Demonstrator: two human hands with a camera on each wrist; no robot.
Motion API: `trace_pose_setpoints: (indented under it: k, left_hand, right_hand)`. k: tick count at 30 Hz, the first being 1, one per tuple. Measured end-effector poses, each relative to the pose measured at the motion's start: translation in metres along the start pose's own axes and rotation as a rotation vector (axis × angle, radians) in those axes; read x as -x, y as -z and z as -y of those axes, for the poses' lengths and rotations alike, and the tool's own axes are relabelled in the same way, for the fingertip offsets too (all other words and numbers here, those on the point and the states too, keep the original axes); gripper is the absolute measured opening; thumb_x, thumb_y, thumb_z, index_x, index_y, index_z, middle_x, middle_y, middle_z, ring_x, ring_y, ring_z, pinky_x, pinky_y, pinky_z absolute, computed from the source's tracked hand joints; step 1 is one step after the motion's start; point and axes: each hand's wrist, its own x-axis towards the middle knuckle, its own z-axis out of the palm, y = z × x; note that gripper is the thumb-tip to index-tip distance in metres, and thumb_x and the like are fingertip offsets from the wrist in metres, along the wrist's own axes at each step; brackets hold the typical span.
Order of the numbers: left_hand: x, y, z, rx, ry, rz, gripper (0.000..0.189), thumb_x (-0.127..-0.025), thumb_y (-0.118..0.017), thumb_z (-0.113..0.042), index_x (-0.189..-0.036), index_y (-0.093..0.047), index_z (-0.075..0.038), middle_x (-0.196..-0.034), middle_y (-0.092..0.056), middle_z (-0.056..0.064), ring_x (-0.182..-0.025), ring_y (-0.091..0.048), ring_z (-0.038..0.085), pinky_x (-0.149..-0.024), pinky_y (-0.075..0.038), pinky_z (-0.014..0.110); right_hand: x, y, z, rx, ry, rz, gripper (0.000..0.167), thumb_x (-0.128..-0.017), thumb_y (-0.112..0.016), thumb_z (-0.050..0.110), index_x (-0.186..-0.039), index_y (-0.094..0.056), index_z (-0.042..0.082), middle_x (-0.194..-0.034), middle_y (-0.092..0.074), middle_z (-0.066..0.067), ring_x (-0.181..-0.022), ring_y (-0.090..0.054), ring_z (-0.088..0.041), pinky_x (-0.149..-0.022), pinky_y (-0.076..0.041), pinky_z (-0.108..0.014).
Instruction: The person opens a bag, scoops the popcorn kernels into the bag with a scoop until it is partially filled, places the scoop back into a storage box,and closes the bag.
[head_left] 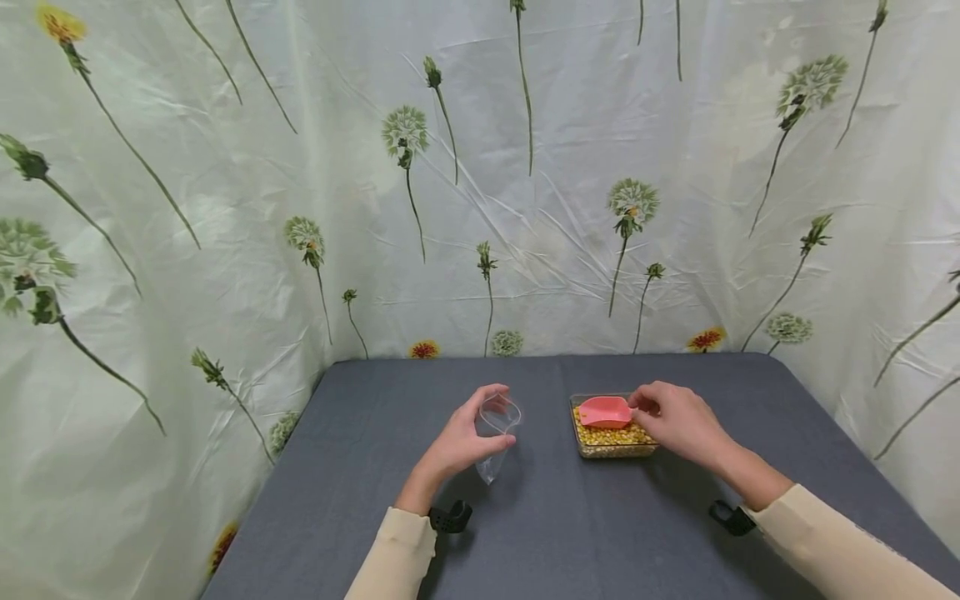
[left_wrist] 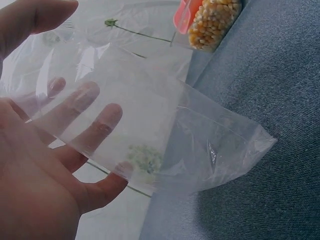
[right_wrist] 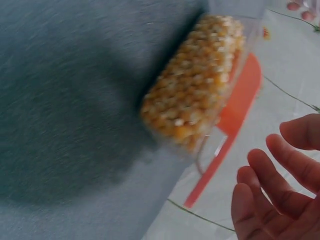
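A clear plastic bag (head_left: 491, 467) hangs with its mouth spread wide in my left hand (head_left: 459, 437). Thumb and fingers curve around the bag's mouth, and in the left wrist view the fingers (left_wrist: 100, 122) show through the film of the bag (left_wrist: 215, 145). A red scoop (head_left: 604, 412) lies on the corn kernels (head_left: 592, 436) in a clear box (head_left: 617, 452). My right hand (head_left: 682, 423) is beside the scoop's handle with loosely bent fingers. In the right wrist view a gap shows between those fingers (right_wrist: 260, 170) and the scoop (right_wrist: 242, 95).
A dark grey cloth covers the table (head_left: 360, 467), with the box right of its middle. Behind and at the sides hangs a pale curtain (head_left: 360, 208) printed with dandelions. Each wrist wears a black band (head_left: 452, 517).
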Motion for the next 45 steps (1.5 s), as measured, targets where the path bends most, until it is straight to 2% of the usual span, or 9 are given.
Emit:
trace_pose_setpoints:
  k: [3,7,13,16,22,26,32,38,45]
  left_hand:
    - [-0.001,0.001,0.007,0.018,0.004,0.006,0.071,-0.086,-0.081,-0.018,-0.146,-0.044,-0.030,-0.132,-0.057,0.001,-0.123,-0.054,0.026,-0.106,-0.032,0.060]
    - [-0.001,0.001,0.009,0.038,-0.003,0.025,0.071,-0.086,-0.082,-0.024,-0.145,-0.044,-0.035,-0.135,-0.056,0.009,-0.125,-0.053,0.028,-0.106,-0.031,0.063]
    - [-0.002,0.000,0.008,0.022,-0.004,0.032,0.072,-0.087,-0.080,-0.023,-0.148,-0.042,-0.032,-0.138,-0.055,0.014,-0.126,-0.052,0.029,-0.109,-0.028,0.063]
    - [-0.003,0.000,0.007,0.011,-0.002,0.030,0.074,-0.088,-0.080,-0.022,-0.150,-0.041,-0.029,-0.137,-0.055,0.010,-0.126,-0.052,0.026,-0.110,-0.028,0.062]
    - [-0.003,-0.001,0.004,0.012,0.023,0.014,0.075,-0.087,-0.080,-0.022,-0.150,-0.041,-0.028,-0.131,-0.057,-0.007,-0.127,-0.050,0.020,-0.112,-0.028,0.057]
    - [-0.003,-0.002,0.005,0.022,0.037,0.017,0.073,-0.086,-0.080,-0.021,-0.149,-0.042,-0.026,-0.132,-0.057,-0.005,-0.126,-0.049,0.016,-0.114,-0.027,0.055]
    - [-0.003,-0.003,0.010,0.049,0.034,0.030,0.071,-0.087,-0.078,-0.017,-0.148,-0.043,-0.021,-0.138,-0.055,0.011,-0.128,-0.049,0.018,-0.114,-0.025,0.057]
    - [-0.003,-0.003,0.013,0.061,0.047,0.030,0.067,-0.089,-0.078,-0.019,-0.146,-0.044,-0.028,-0.139,-0.054,0.011,-0.129,-0.048,0.018,-0.114,-0.025,0.055]
    - [-0.004,-0.003,0.011,0.059,0.050,0.017,0.066,-0.088,-0.077,-0.020,-0.145,-0.043,-0.027,-0.138,-0.054,0.010,-0.126,-0.049,0.018,-0.113,-0.027,0.054]
  right_hand:
    - [-0.001,-0.005,-0.005,0.034,0.019,-0.009,0.010,-0.092,-0.070,0.014,-0.101,-0.076,0.012,-0.092,-0.064,0.004,-0.081,-0.061,-0.015,-0.065,-0.050,-0.038]
    - [-0.002,-0.010,-0.012,0.099,0.049,-0.039,0.012,-0.089,-0.071,0.013,-0.100,-0.077,0.012,-0.093,-0.063,0.001,-0.085,-0.061,-0.022,-0.066,-0.050,-0.041]
    - [-0.005,-0.014,-0.021,0.174,0.111,-0.044,0.017,-0.087,-0.073,0.011,-0.103,-0.076,0.009,-0.096,-0.065,-0.003,-0.085,-0.059,-0.024,-0.066,-0.049,-0.041]
    - [-0.006,-0.016,-0.024,0.202,0.147,-0.027,0.019,-0.087,-0.074,0.010,-0.106,-0.076,0.007,-0.097,-0.066,-0.004,-0.086,-0.059,-0.024,-0.067,-0.050,-0.042]
    - [-0.008,-0.020,-0.025,0.237,0.174,-0.026,0.022,-0.087,-0.077,0.011,-0.108,-0.076,0.004,-0.095,-0.068,-0.006,-0.088,-0.061,-0.027,-0.071,-0.051,-0.046]
    - [-0.009,-0.022,-0.026,0.252,0.172,-0.010,0.022,-0.087,-0.077,0.013,-0.107,-0.076,0.005,-0.092,-0.068,-0.004,-0.086,-0.061,-0.027,-0.071,-0.050,-0.047]
    - [-0.010,-0.020,-0.027,0.210,0.143,0.023,0.016,-0.088,-0.078,0.015,-0.102,-0.078,0.008,-0.087,-0.066,0.003,-0.078,-0.055,-0.018,-0.065,-0.043,-0.038]
    - [-0.007,-0.009,-0.023,0.093,0.107,0.080,0.016,-0.089,-0.076,0.014,-0.104,-0.077,0.008,-0.087,-0.064,0.005,-0.073,-0.052,-0.011,-0.062,-0.043,-0.034]
    - [-0.008,0.007,-0.024,-0.001,0.039,0.141,0.022,-0.092,-0.075,0.016,-0.110,-0.074,0.004,-0.093,-0.068,-0.001,-0.070,-0.054,-0.012,-0.061,-0.046,-0.033]
